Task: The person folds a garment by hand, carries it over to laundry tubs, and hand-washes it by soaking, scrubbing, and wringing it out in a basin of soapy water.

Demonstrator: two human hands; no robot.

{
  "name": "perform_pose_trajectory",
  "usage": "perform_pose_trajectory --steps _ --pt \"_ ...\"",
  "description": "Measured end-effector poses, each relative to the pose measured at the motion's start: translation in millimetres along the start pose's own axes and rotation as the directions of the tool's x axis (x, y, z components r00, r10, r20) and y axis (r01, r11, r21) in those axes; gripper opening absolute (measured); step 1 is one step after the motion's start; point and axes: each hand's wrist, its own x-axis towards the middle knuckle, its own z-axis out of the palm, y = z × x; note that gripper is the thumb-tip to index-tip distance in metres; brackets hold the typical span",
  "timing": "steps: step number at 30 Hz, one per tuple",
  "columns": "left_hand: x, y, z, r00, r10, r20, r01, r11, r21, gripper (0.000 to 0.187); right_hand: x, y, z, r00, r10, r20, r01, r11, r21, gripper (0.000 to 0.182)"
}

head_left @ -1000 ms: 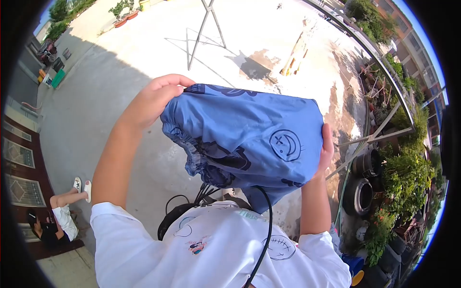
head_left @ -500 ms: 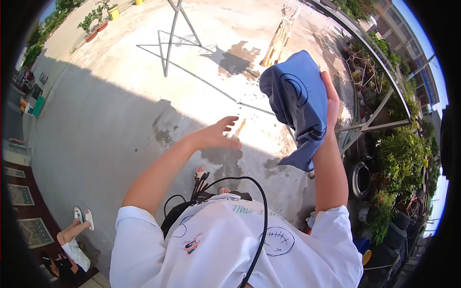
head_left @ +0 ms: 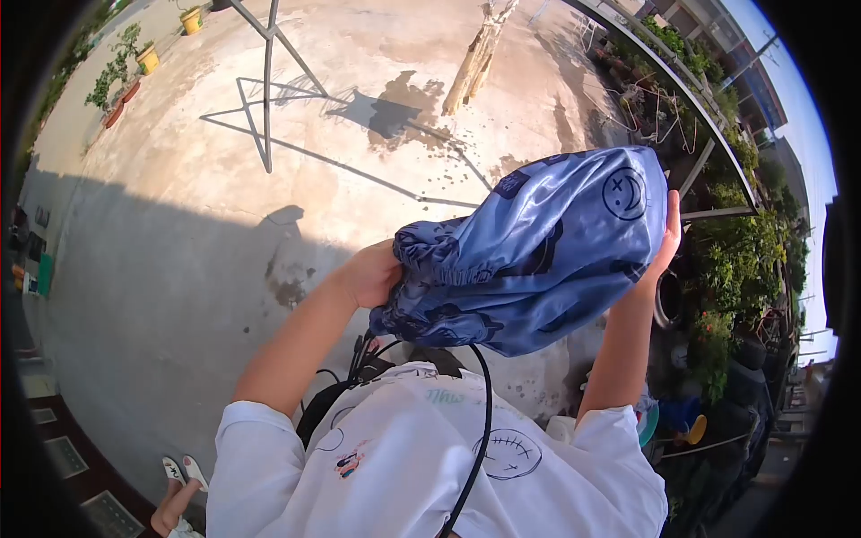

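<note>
Blue satin shorts (head_left: 547, 260), printed with dark patterns and a round face, stretch between my two hands in front of my chest. Their gathered elastic waistband is at the left end, bunched in the closed fingers of my left hand (head_left: 372, 275). My right hand (head_left: 665, 238) bears the opposite end from behind; a finger edge shows past the fabric, while most of that hand is hidden by it. The legs of the shorts are folded over and hard to make out.
A metal stand (head_left: 267, 90) and a pale wooden trunk (head_left: 480, 58) rise from the sunlit concrete. A metal rail (head_left: 682, 76) and green plants (head_left: 744, 287) run along the right. Another person's feet in white slippers (head_left: 184, 472) are at lower left.
My left hand, open and apart before, now grips the waistband. The shorts, earlier crumpled and drooping from my right hand, are spread wide between both hands. The view has shifted slightly.
</note>
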Motion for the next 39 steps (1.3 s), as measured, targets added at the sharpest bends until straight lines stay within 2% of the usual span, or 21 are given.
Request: perform_pose_trajectory --steps 1,4,7,10,11,14,15,18,19,20,22,23,24,25,28,29,30,32,33,35,39 --pt "-5.2 9.5 -2.4 1.0 0.0 -0.031 -0.003 0.994 -0.108 0.041 7.4 5.7 -31.8 0.999 0.052 0.001 -0.052 0.997 0.051 0.053" --pt "-9.8 46.2 -27.5 0.994 0.089 0.059 -0.084 0.993 -0.083 0.052 35.7 42.0 -70.2 0.992 0.116 0.055 -0.126 0.955 0.269 0.053" --pt "-11.7 70.0 -14.0 0.929 0.262 -0.262 -0.307 0.94 -0.149 0.069 75.2 80.8 -86.8 0.986 0.143 0.086 -0.166 0.897 0.41 0.054" --pt "-20.1 89.7 -29.9 0.881 0.472 -0.007 -0.471 0.879 -0.074 0.087 111.6 116.2 -85.9 0.962 0.238 0.131 -0.272 0.85 0.452 0.053" --pt "-21.5 95.1 -28.2 0.849 0.501 -0.166 -0.517 0.853 -0.071 0.087 123.3 127.8 -85.7 0.95 0.274 0.148 -0.312 0.83 0.462 0.053" --pt "-30.6 120.7 -21.4 0.729 0.593 -0.342 -0.617 0.786 0.046 0.073 154.7 162.2 -65.6 0.911 0.39 0.131 -0.402 0.777 0.484 0.054" --pt "-38.3 130.3 -27.6 0.705 0.593 -0.389 -0.636 0.772 0.023 0.067 164.5 174.8 -58.4 0.893 0.402 0.203 -0.447 0.735 0.51 0.054" --pt "-62.5 154.6 -48.1 0.637 0.649 -0.417 -0.685 0.724 0.079 0.064 191.8 211.6 -28.5 0.867 0.47 0.167 -0.481 0.701 0.527 0.054" --pt "-67.2 168.8 -48.8 0.595 0.682 -0.425 -0.726 0.683 0.08 0.056 205.8 221.9 -16.1 0.855 0.484 0.189 -0.502 0.677 0.539 0.055" --pt "-82.8 195.1 -63.8 0.553 0.698 -0.455 -0.758 0.648 0.073 0.053 233.8 244.8 10.8 0.818 0.445 0.364 -0.575 0.61 0.545 0.055" --pt "-109.0 222.1 -81.6 0.484 0.704 -0.52 -0.804 0.592 0.054 0.047 263.2 268.4 43.3 0.822 0.521 0.231 -0.556 0.645 0.523 0.055" --pt "-114.4 238.9 -77.4 0.432 0.694 -0.575 -0.837 0.546 0.031 0.039 279.5 283.5 60.2 0.821 0.507 0.264 -0.565 0.652 0.506 0.055" --pt "-126.0 203.7 -92.3 0.417 0.697 -0.584 -0.844 0.536 0.037 0.038 251.9 312.2 32.6 0.815 0.516 0.264 -0.57 0.627 0.531 0.055" --pt "-140.6 204.3 -108.5 0.405 0.713 -0.572 -0.86 0.51 0.027 0.038 250.1 336.2 35.8 0.812 0.516 0.274 -0.575 0.623 0.531 0.054" --pt "-169.1 215.1 -143.0 0.355 0.765 -0.537 -0.909 0.416 -0.008 0.035 254.1 382.6 48.7 0.828 0.55 0.11 -0.522 0.684 0.509 0.054" --pt "-182.1 222.8 -148.1 0.344 0.771 -0.536 -0.92 0.391 -0.028 0.035 258.4 392.3 64.2 0.804 0.562 0.194 -0.571 0.639 0.516 0.054" --pt "-192.3 242.7 -150.4 0.334 0.779 -0.53 -0.927 0.374 -0.035 0.035 269.6 400.6 86.6 0.8 0.564 0.205 -0.58 0.639 0.505 0.054" --pt "-210.4 318.3 -165.7 0.32 0.804 -0.502 -0.941 0.332 -0.068 0.035 322.1 423.6 147.3 0.799 0.556 0.231 -0.592 0.658 0.465 0.055" --pt "-220.3 332.4 -177.5 0.3 0.785 -0.542 -0.937 0.349 -0.012 0.034 330.4 439.7 151.4 0.78 0.54 0.315 -0.622 0.617 0.482 0.055" --pt "-238.2 344.7 -200.5 0.302 0.828 -0.473 -0.943 0.331 -0.022 0.034 337.4 463.8 160.1 0.755 0.544 0.367 -0.654 0.579 0.487 0.055" --pt "-269.6 355.4 -254.1 0.153 0.898 -0.413 -0.946 0.254 0.2 0.036 350.0 494.9 182.1 0.749 0.546 0.376 -0.659 0.553 0.51 0.055"
